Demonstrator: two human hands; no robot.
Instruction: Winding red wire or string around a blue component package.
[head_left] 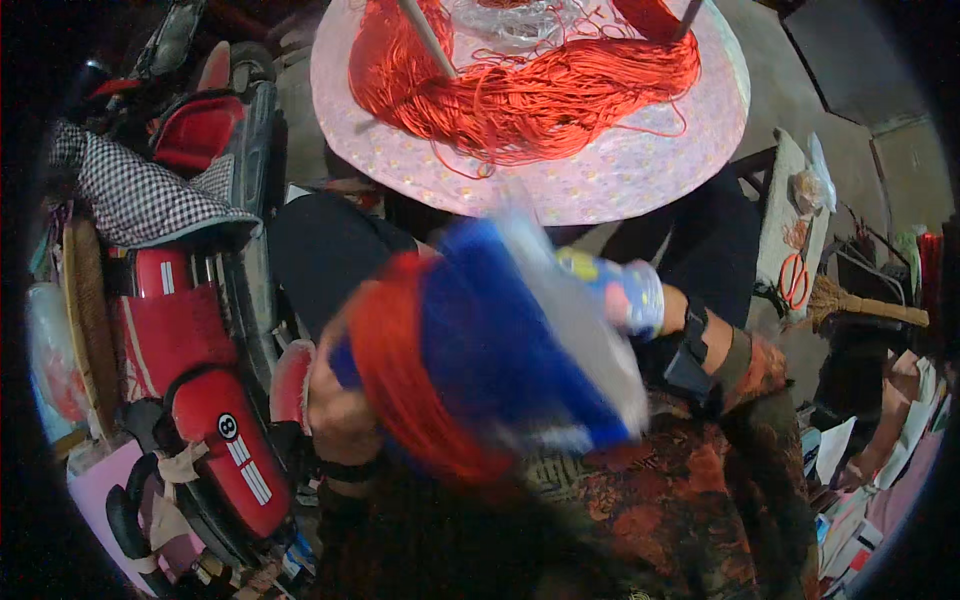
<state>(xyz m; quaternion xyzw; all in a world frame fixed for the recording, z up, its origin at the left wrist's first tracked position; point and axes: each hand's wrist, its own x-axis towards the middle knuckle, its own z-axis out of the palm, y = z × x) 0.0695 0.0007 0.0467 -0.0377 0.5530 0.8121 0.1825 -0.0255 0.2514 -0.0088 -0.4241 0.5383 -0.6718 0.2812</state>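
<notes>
My left hand (335, 405) grips the lower left of a blurred bundle of red and blue strands (470, 360), held up close in front of me. My right hand (625, 295), its fingers wrapped in blue and pale tape or a glove, holds the bundle's upper right, next to a whitish strip (580, 330) that runs across it. A black strap circles my right wrist (690, 350). Beyond the bundle, a round pale pink tray (640, 170) carries a heap of loose red-orange thread (530, 90) and two pale sticks.
A red and black motorbike (200, 380) stands at the left with a checked cloth (140, 190) over it. At the right are a small table with orange scissors (795, 280), a straw broom (860, 305) and stacked papers (870, 480).
</notes>
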